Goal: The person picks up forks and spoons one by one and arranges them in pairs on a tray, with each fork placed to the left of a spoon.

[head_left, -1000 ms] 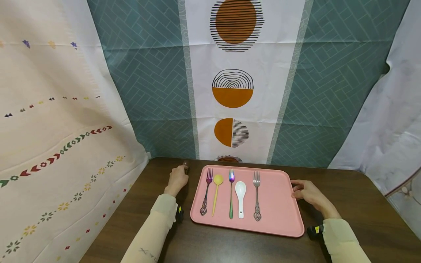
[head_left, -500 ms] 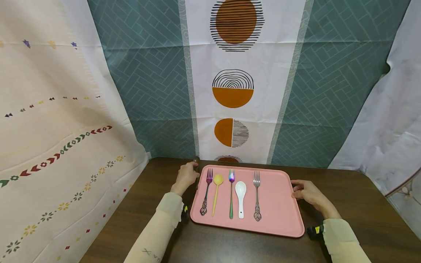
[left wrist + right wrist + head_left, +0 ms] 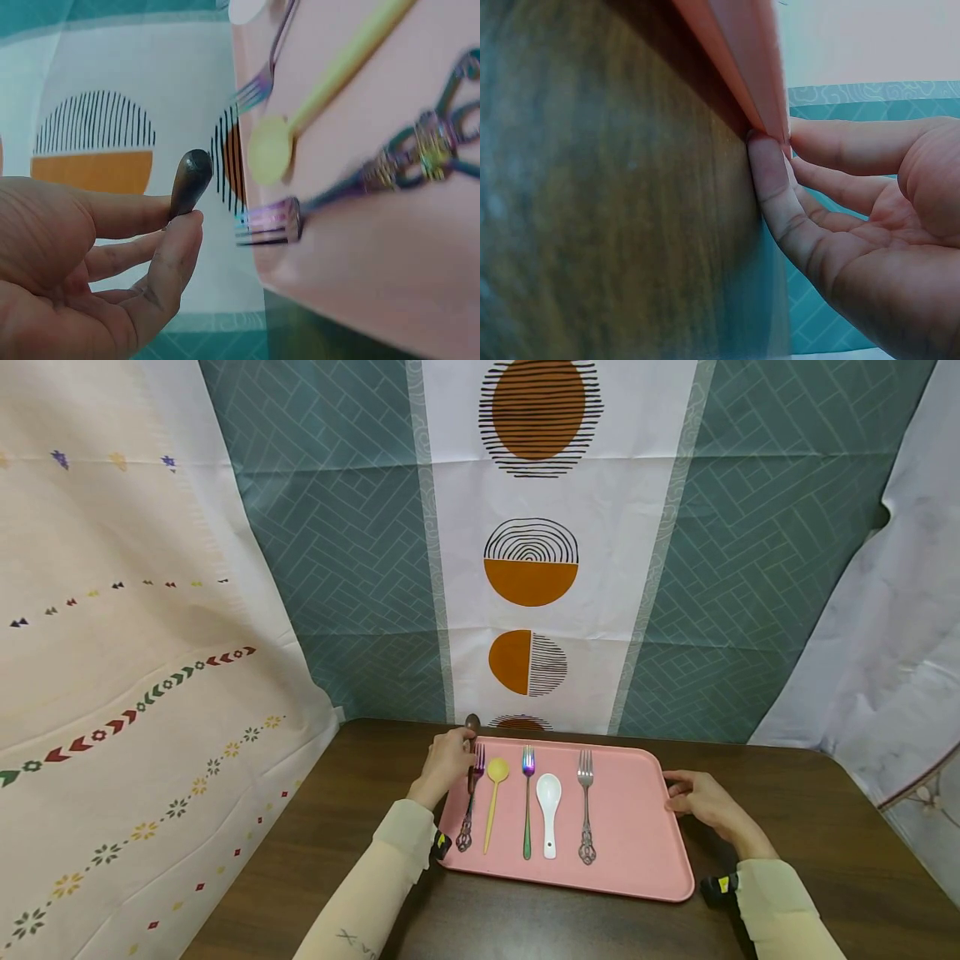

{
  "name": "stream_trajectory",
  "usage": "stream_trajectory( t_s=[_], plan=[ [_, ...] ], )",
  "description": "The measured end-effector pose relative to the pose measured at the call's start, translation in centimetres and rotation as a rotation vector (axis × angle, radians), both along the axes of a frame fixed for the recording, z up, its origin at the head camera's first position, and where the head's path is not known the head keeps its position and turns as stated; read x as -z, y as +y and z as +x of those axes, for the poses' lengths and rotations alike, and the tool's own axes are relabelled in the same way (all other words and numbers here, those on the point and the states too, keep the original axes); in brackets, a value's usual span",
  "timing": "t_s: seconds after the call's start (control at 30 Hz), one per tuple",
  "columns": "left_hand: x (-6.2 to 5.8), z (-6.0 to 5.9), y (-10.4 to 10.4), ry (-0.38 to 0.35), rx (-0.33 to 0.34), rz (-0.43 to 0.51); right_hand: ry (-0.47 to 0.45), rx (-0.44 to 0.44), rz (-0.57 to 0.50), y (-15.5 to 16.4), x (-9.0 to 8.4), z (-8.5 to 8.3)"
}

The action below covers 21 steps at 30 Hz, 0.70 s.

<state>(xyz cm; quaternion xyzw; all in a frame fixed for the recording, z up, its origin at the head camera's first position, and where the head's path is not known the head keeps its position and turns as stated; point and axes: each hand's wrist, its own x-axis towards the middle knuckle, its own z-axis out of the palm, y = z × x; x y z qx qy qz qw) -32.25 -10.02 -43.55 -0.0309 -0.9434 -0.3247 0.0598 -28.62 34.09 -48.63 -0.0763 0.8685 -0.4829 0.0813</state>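
Observation:
My left hand point(image 3: 444, 767) pinches a dark brown spoon point(image 3: 472, 722) between thumb and fingers, above the tray's left end. In the left wrist view, the spoon's dark rounded end point(image 3: 193, 176) sticks up past the fingertips. Below it on the pink tray point(image 3: 637, 827) lies a purple fork point(image 3: 467, 827), partly covered by the hand. To its right, in a row, are a yellow spoon point(image 3: 497, 770), a rainbow fork point(image 3: 528, 764), a white spoon point(image 3: 549, 789) and a silver fork point(image 3: 586, 768). My right hand point(image 3: 705, 797) pinches the tray's right rim point(image 3: 757, 67).
The tray sits on a dark wooden table point(image 3: 562, 922). Behind the table hangs a green and white patterned cloth point(image 3: 360, 568), and a cream cloth point(image 3: 150, 693) hangs along the left side. The tray's right part is bare pink surface.
My left hand has carried the dark brown spoon rightward, from beside the tray to over its left end. The right hand and the tray have stayed in place.

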Motion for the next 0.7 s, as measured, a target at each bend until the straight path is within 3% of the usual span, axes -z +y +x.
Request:
stream_trajectory(
  t_s=[0.47, 0.7],
  plan=[
    [-0.8, 0.7, 4.5, 0.010, 0.089, -0.008, -0.004, -0.001, -0.004, 0.1, 0.1, -0.1],
    [-1.2, 1.1, 7.1, -0.025, 0.150, 0.086, -0.008, -0.001, -0.005, 0.1, 0.0, -0.1]
  ],
)
